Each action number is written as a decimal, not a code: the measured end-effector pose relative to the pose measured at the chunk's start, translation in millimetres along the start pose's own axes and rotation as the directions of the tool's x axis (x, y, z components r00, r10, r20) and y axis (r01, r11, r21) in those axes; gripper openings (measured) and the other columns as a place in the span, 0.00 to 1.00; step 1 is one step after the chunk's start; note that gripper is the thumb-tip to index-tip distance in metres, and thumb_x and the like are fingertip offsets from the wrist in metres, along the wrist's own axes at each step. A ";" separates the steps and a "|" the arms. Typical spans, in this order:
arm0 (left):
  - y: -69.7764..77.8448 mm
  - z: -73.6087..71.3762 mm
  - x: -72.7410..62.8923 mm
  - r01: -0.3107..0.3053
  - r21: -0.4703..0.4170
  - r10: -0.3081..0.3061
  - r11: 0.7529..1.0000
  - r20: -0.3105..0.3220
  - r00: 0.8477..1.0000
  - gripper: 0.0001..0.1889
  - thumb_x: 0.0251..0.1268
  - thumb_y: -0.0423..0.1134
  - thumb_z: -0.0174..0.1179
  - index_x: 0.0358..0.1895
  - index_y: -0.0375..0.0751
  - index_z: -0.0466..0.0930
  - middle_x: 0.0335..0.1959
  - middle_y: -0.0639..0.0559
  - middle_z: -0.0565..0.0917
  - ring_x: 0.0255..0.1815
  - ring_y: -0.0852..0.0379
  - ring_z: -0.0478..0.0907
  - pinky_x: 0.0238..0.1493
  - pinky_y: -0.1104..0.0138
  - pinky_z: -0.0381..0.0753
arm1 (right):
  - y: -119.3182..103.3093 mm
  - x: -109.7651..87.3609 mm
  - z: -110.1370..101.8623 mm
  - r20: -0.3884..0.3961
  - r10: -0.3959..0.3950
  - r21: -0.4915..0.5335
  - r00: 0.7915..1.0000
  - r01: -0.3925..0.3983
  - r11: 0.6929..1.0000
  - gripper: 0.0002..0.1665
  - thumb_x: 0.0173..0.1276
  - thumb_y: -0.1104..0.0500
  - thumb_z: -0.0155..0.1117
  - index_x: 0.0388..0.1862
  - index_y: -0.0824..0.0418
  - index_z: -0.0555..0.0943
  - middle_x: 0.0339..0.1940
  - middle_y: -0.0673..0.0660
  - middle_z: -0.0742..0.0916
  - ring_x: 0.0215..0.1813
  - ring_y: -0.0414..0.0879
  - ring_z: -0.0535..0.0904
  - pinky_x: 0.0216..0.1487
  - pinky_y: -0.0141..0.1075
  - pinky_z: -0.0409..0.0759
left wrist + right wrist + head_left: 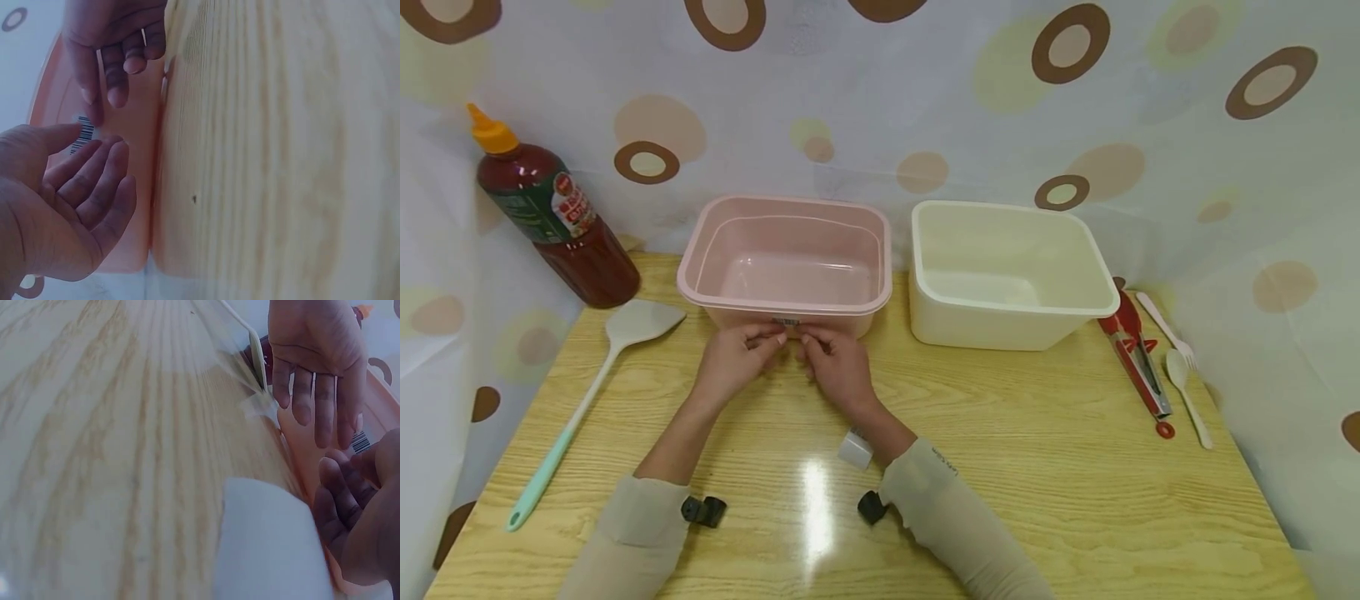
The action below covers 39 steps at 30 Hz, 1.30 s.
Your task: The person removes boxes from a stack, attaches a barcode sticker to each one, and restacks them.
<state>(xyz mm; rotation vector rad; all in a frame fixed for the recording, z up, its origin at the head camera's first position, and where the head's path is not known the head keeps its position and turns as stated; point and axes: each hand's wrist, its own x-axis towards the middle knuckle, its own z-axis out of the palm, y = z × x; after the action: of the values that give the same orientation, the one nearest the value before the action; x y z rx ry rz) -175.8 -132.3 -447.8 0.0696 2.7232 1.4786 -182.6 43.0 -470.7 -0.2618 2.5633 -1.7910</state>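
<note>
A pink plastic basin (790, 250) stands against the patterned sheet, with a barcode sticker (786, 321) on its front wall under the rim. My left hand (737, 358) has thumb and index finger at the sticker's left end. At the right end, my right hand (838, 362) pinches with thumb and index finger, the two hands' fingertips almost meeting. In the left wrist view, the striped sticker (82, 134) shows between both hands. The right wrist view has the sticker (360, 442) partly behind the right thumb. Whether its edge is lifted is too small to tell.
A cream basin (1000, 325) stands to the right. Red-handled tongs (1138, 358), a fork (1165, 329) and a spoon (1187, 396) lie at the right edge. A spatula (595, 392) lies left, near a sauce bottle (550, 208). A white tag (855, 448) is by the right wrist.
</note>
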 end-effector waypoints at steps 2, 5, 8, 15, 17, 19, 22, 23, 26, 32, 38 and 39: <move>0.5 -0.6 -0.6 0.008 0.001 -0.008 1.000 -0.002 1.000 0.19 0.73 0.46 0.61 0.58 0.37 0.85 0.50 0.41 0.89 0.41 0.50 0.88 0.37 0.67 0.84 | -2.9 0.9 0.9 0.022 -0.028 -0.014 0.999 0.028 0.999 0.15 0.78 0.58 0.57 0.55 0.58 0.88 0.31 0.62 0.90 0.20 0.41 0.79 0.23 0.27 0.77; 1.0 -1.9 -1.0 0.018 0.023 -0.018 1.000 -0.017 1.000 0.20 0.73 0.47 0.61 0.59 0.39 0.84 0.52 0.43 0.89 0.48 0.47 0.88 0.43 0.59 0.86 | -8.6 2.1 1.8 0.056 -0.082 -0.014 0.995 0.083 0.996 0.16 0.78 0.58 0.56 0.58 0.58 0.86 0.33 0.63 0.90 0.20 0.39 0.78 0.25 0.28 0.78; 0.8 -3.2 -0.9 0.037 0.056 -0.036 0.998 -0.023 0.999 0.21 0.73 0.49 0.60 0.60 0.41 0.84 0.53 0.44 0.89 0.53 0.45 0.87 0.49 0.54 0.86 | -12.3 2.4 0.8 0.080 -0.093 -0.013 0.992 0.095 0.995 0.17 0.79 0.58 0.55 0.60 0.58 0.85 0.34 0.63 0.90 0.21 0.43 0.81 0.25 0.29 0.79; -1.4 -5.0 -1.1 0.080 0.000 -0.080 0.997 0.015 0.997 0.23 0.74 0.49 0.60 0.64 0.39 0.80 0.56 0.42 0.87 0.49 0.47 0.88 0.42 0.63 0.87 | -5.5 0.2 -8.6 0.093 -0.018 -0.066 0.996 0.024 0.997 0.17 0.79 0.56 0.55 0.60 0.55 0.85 0.33 0.59 0.90 0.23 0.45 0.82 0.27 0.30 0.79; -0.7 -4.3 -1.1 0.073 -0.029 -0.072 0.997 0.028 0.997 0.24 0.74 0.49 0.60 0.64 0.38 0.80 0.56 0.41 0.87 0.49 0.46 0.88 0.41 0.64 0.87 | -2.5 -0.5 -11.8 0.095 -0.009 -0.089 0.995 0.017 0.996 0.17 0.79 0.55 0.55 0.60 0.54 0.85 0.33 0.57 0.90 0.22 0.41 0.80 0.27 0.30 0.79; 0.1 -3.4 -1.4 0.060 -0.066 -0.057 0.996 0.046 0.997 0.24 0.74 0.48 0.61 0.65 0.36 0.79 0.56 0.39 0.86 0.49 0.45 0.88 0.41 0.64 0.88 | -0.7 -1.2 -14.8 0.098 -0.006 -0.089 0.995 0.015 0.996 0.17 0.79 0.56 0.55 0.60 0.54 0.85 0.32 0.57 0.90 0.22 0.39 0.79 0.28 0.31 0.79; 1.3 -2.2 -2.0 0.039 -0.098 -0.032 0.994 0.065 0.997 0.23 0.74 0.47 0.61 0.65 0.37 0.79 0.56 0.38 0.86 0.49 0.43 0.88 0.42 0.60 0.89 | 0.4 -1.7 -17.7 0.109 -0.007 -0.069 0.994 0.014 0.997 0.17 0.79 0.56 0.55 0.60 0.54 0.84 0.31 0.57 0.90 0.21 0.39 0.79 0.27 0.31 0.80; 1.5 -2.0 -2.0 0.031 -0.100 -0.025 0.994 0.065 0.998 0.23 0.74 0.47 0.61 0.65 0.38 0.79 0.56 0.38 0.86 0.49 0.43 0.88 0.42 0.60 0.89 | 0.4 -1.8 -18.5 0.115 -0.007 -0.065 0.993 0.014 0.998 0.17 0.79 0.55 0.55 0.61 0.54 0.84 0.31 0.57 0.90 0.21 0.39 0.79 0.27 0.32 0.79; 1.4 -1.4 -1.8 0.016 -0.100 -0.010 0.995 0.061 0.998 0.22 0.74 0.47 0.61 0.64 0.40 0.80 0.56 0.39 0.86 0.48 0.43 0.88 0.41 0.59 0.89 | 0.3 -1.7 -20.7 0.135 -0.006 -0.067 0.991 0.016 0.998 0.18 0.80 0.54 0.55 0.62 0.55 0.83 0.31 0.56 0.90 0.22 0.41 0.80 0.27 0.32 0.79; 0.6 -1.3 -1.8 0.026 -0.104 -0.021 0.994 0.047 0.999 0.20 0.75 0.47 0.60 0.62 0.40 0.81 0.52 0.40 0.88 0.43 0.44 0.88 0.37 0.62 0.87 | 4.2 -3.1 -30.3 0.140 0.040 -0.078 0.989 -0.029 0.997 0.18 0.79 0.54 0.55 0.60 0.57 0.84 0.30 0.55 0.89 0.24 0.47 0.82 0.27 0.33 0.80; 0.0 -1.7 -1.2 0.021 -0.112 -0.017 0.993 0.037 0.999 0.20 0.75 0.47 0.58 0.62 0.40 0.81 0.52 0.39 0.87 0.37 0.49 0.87 0.36 0.63 0.87 | 8.4 -5.6 -46.6 0.116 0.072 -0.107 0.991 -0.060 0.993 0.16 0.79 0.55 0.57 0.58 0.56 0.85 0.29 0.55 0.89 0.24 0.48 0.83 0.23 0.30 0.74; -0.3 -2.0 -1.2 0.021 -0.114 -0.017 0.993 0.036 0.999 0.20 0.76 0.46 0.58 0.62 0.40 0.81 0.53 0.39 0.87 0.36 0.49 0.88 0.36 0.63 0.87 | 8.3 -6.0 -49.3 0.124 0.073 -0.108 0.990 -0.060 0.992 0.16 0.79 0.55 0.56 0.58 0.56 0.85 0.29 0.55 0.89 0.24 0.49 0.83 0.23 0.29 0.74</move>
<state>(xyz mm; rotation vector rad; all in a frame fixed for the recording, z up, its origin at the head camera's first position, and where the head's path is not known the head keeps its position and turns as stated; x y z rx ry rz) -174.7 -134.3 -446.9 0.0643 2.5995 1.6083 -182.6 92.5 -461.9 -0.2787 2.5476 -1.5671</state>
